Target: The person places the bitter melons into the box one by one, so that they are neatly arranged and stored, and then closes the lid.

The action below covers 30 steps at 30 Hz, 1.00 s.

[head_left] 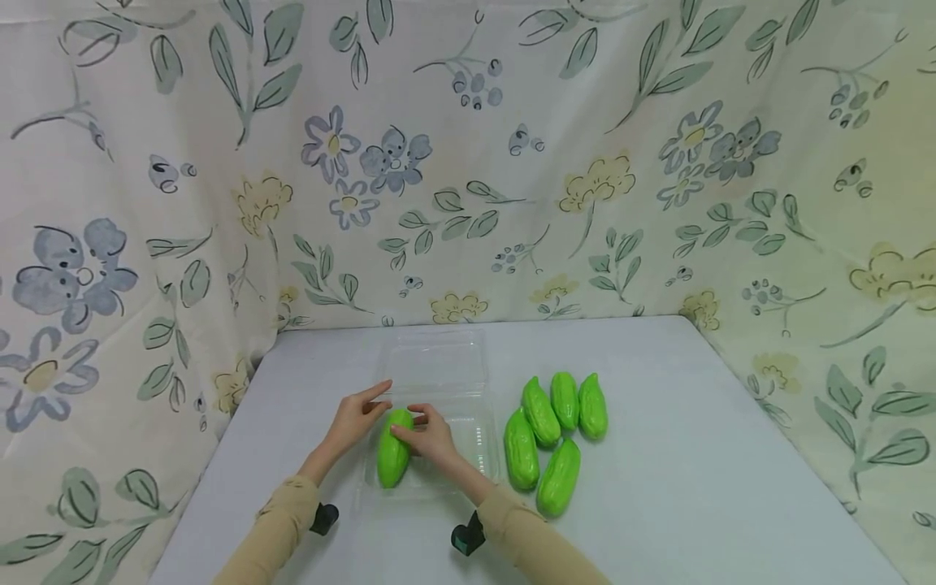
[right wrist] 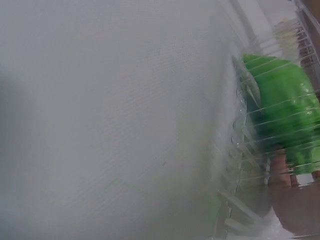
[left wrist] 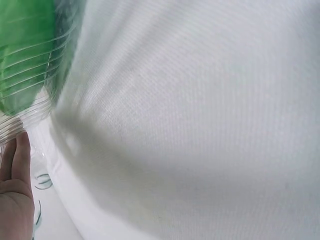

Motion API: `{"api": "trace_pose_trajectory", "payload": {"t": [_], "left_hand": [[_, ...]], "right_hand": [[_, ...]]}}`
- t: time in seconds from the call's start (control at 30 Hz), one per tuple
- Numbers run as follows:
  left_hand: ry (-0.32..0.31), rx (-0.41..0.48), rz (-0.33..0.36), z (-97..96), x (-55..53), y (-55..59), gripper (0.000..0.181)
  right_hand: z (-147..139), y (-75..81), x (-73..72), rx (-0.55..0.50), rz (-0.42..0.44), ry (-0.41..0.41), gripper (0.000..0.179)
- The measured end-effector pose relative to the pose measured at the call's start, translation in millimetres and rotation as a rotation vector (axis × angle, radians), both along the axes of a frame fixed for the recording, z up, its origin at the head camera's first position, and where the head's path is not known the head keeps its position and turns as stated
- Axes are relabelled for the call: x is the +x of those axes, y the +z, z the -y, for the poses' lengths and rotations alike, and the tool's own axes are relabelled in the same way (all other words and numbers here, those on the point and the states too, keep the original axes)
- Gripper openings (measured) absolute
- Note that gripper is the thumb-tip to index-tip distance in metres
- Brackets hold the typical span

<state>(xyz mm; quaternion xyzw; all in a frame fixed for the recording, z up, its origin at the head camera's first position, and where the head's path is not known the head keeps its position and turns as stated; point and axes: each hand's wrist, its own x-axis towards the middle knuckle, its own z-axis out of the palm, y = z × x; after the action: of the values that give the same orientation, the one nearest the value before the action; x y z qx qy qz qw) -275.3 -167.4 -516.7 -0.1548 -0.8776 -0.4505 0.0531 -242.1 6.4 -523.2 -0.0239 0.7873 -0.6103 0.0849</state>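
Green gourd [head_left: 393,457], pinched by right fingers [head_left: 425,412], left fingers [head_left: 376,392] spread, leaves room toward tray's right edge [head_left: 480,445].

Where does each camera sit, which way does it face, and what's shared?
Head: on the head, facing forward and down at the white table, open clear-plastic container, and the right-hand grip on a glossy bright-green elongated vegetable; left-hand grip and beige sleeves also show.
Left wrist: on that wrist, facing mostly a white surface, likely the table; fingers at lower left.
Right wrist: on that wrist, likewise; fingers at lower right, through plastic.
Shared: both wrist views show a green vegetable behind ribbed clear plastic, likely the held one.
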Motion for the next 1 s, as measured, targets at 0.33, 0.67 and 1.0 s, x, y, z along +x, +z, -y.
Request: {"api": "trace_pose_trajectory", "payload": {"t": [0.33, 0.67, 1.0], "left_hand": [[0.010, 0.025, 0.013, -0.8, 0.5, 0.3, 0.044], [0.013, 0.021, 0.010, -1.3, 3.2, 1.3, 0.044], [0.020, 0.020, 0.005, -1.0, 1.3, -2.2, 0.044]], "right_hand": [[0.0, -0.1, -0.7, -0.099, 0.067, 0.059, 0.050], [-2.5, 2.0, 4.4, -0.142, 0.062, 0.114, 0.051], [-3.8, 2.1, 5.5, -0.135, 0.042, 0.131, 0.051]]}}
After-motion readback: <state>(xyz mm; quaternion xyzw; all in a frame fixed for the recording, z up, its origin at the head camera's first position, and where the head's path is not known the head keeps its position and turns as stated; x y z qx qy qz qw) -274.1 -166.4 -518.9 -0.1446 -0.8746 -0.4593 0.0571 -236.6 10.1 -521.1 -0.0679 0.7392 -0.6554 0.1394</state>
